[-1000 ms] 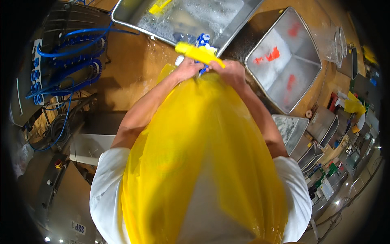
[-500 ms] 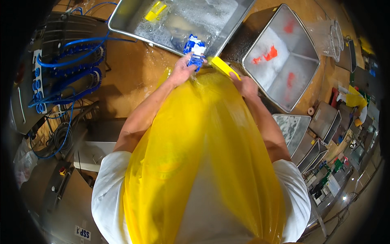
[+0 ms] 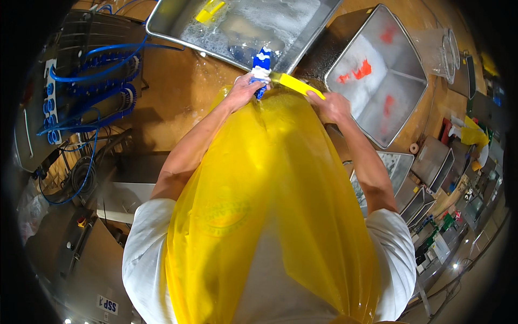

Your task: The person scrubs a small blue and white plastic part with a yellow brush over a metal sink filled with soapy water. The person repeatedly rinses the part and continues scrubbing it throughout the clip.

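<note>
My left hand (image 3: 242,92) is closed around the lower part of a narrow blue plastic piece (image 3: 263,60), which has white foam on it. The piece stands upright in front of my apron, over the near edge of a steel tub. A long yellow handle, seemingly of a brush (image 3: 300,86), is gripped at its right end by my right hand (image 3: 330,106). Its other end meets the right side of the blue piece near my left fingers; any bristles are too small to make out.
Sudsy water fills the steel tub (image 3: 202,49), with a yellow object (image 3: 209,11) in it. At right stands a deep steel bin (image 3: 406,73) holding foam and orange-red pieces. Blue hoses (image 3: 116,49) hang on a rack at left. I wear a yellow apron (image 3: 270,162).
My right hand and the yellow handle have shifted right, the handle now lying flatter. The blue piece has turned in my left hand and stands straighter.
</note>
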Tool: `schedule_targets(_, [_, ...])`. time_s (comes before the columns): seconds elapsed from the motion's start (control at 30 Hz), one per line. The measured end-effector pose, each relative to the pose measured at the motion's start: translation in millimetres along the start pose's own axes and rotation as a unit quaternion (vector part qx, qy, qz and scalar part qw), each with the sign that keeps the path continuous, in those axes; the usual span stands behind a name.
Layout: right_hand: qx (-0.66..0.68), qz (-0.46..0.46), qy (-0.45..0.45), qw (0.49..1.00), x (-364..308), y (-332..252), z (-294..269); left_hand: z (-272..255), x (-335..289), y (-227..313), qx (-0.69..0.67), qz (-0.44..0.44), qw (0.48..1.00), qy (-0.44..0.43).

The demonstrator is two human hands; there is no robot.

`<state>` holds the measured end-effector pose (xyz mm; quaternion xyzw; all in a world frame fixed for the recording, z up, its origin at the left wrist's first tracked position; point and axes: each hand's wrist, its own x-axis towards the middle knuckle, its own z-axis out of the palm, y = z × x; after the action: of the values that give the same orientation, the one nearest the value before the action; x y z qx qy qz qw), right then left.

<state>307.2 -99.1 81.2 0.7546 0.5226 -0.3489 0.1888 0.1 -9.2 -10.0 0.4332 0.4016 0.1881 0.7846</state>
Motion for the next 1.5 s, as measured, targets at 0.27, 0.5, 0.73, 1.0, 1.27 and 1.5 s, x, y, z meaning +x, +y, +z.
schedule_targets(0.27, [0.112,-0.067,0.097,0.987,10,-36,41,21,-8,39,0.107,0.063,0.992,0.027])
schedule_targets(0.5, [0.144,0.063,0.038,0.987,-12,1,2,-6,1,11,-0.190,-0.057,0.976,-0.088])
schedule_targets(0.73, [0.115,-0.036,0.015,0.993,8,-51,-19,11,-7,14,0.154,0.039,0.987,-0.006])
schedule_targets(1.0, [0.058,-0.101,0.102,0.988,13,-67,1,11,1,9,0.072,0.129,0.989,0.024])
schedule_targets(1.27, [0.141,0.031,0.009,0.989,-24,-36,-23,-1,-3,2,0.135,0.122,0.982,0.047])
schedule_targets(1.5, [0.064,0.129,-0.017,0.989,-18,-25,16,3,0,15,0.141,0.129,0.978,0.086])
